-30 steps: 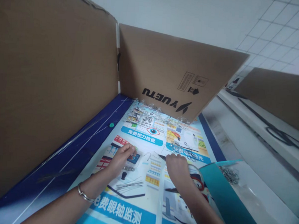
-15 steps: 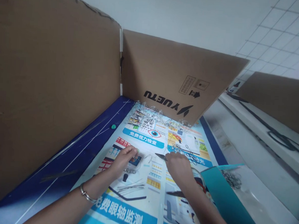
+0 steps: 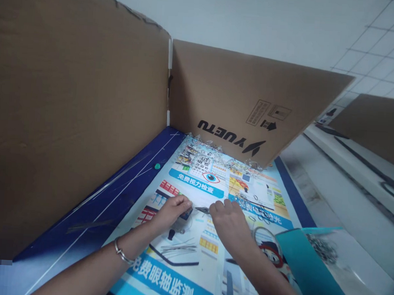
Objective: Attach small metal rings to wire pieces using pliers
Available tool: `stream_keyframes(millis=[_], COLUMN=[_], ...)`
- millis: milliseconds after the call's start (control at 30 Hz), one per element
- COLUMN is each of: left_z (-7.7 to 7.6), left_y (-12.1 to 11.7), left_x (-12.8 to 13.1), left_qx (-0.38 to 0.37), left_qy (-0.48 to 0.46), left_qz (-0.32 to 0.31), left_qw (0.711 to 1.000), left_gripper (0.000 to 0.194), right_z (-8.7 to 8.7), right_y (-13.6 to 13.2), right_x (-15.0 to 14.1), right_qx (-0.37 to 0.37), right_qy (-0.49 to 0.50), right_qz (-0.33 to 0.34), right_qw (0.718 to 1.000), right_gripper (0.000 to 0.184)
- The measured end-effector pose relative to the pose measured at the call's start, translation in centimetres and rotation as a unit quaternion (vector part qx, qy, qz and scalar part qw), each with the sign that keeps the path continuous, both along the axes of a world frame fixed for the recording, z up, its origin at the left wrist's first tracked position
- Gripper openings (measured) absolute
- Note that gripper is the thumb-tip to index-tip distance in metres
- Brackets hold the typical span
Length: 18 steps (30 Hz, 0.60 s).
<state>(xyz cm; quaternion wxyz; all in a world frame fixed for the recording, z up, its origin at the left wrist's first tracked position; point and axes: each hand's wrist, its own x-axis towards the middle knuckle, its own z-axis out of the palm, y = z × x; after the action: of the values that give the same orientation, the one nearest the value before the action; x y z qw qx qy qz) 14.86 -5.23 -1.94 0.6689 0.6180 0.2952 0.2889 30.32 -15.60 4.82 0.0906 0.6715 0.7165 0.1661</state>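
Note:
My left hand (image 3: 174,211) is closed in a pinch above the printed sheet, with a metal bangle (image 3: 121,252) on its wrist. A thin wire (image 3: 190,224) appears to curve down from its fingertips, though it is faint. My right hand (image 3: 229,217) is wrapped round a pair of pointed pliers (image 3: 203,210); their handles are hidden in the fist. The plier tips point left and end just short of my left fingertips. Below the hands lie several straight wire pieces (image 3: 178,248) on the sheet.
Clear-looking wire pieces (image 3: 216,155) are heaped along the cardboard panel (image 3: 252,93) at the back. Another cardboard wall (image 3: 76,114) stands at left. A teal box (image 3: 313,263) holding metal bits (image 3: 322,248) sits at right. Dark loops (image 3: 262,215) lie beyond my right hand.
My right hand has brought the pliers left, so their tips are now close to my left fingertips. My left hand stays pinched. The whole view has shifted slightly.

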Motion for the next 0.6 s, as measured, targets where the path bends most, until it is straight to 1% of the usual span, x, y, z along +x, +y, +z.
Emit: stream_keyframes(millis=[100, 200, 267, 333, 400, 500, 567, 600], left_z=[-0.2, -0.1, -0.1, -0.1, -0.1, -0.2, -0.2, -0.2], left_y=[0.0, 0.0, 0.0, 0.0, 0.0, 0.0, -0.2, -0.3], left_x=[0.1, 0.1, 0.1, 0.0, 0.0, 0.0, 0.1, 0.1], left_qx=[0.025, 0.031, 0.022, 0.003, -0.012, -0.015, -0.013, -0.013], left_qy=[0.007, 0.008, 0.009, 0.011, 0.002, -0.028, -0.047, -0.054], left_qz=[0.001, 0.007, 0.013, 0.022, 0.033, 0.045, 0.053, 0.057], left_qw=[1.0, 0.999, 1.0, 1.0, 0.999, 0.998, 0.997, 0.997], left_gripper=[0.029, 0.028, 0.029, 0.031, 0.033, 0.033, 0.032, 0.031], right_z=[-0.2, -0.6, -0.9, -1.3, -1.7, -2.4, -2.9, -3.1], right_y=[0.0, 0.2, 0.2, 0.1, 0.0, -0.3, -0.4, -0.4], right_x=[0.0, 0.2, 0.4, 0.6, 0.8, 0.9, 0.7, 0.5], right_qx=[0.008, 0.01, 0.011, 0.016, 0.013, -0.018, -0.036, -0.039], right_qy=[0.001, 0.023, 0.054, 0.108, 0.184, 0.307, 0.361, 0.376], right_qz=[0.006, -0.003, -0.027, -0.063, -0.096, -0.126, -0.132, -0.133], right_qw=[1.0, 1.0, 0.998, 0.992, 0.978, 0.943, 0.922, 0.916], right_gripper=[0.011, 0.011, 0.009, 0.006, 0.013, 0.022, 0.025, 0.026])
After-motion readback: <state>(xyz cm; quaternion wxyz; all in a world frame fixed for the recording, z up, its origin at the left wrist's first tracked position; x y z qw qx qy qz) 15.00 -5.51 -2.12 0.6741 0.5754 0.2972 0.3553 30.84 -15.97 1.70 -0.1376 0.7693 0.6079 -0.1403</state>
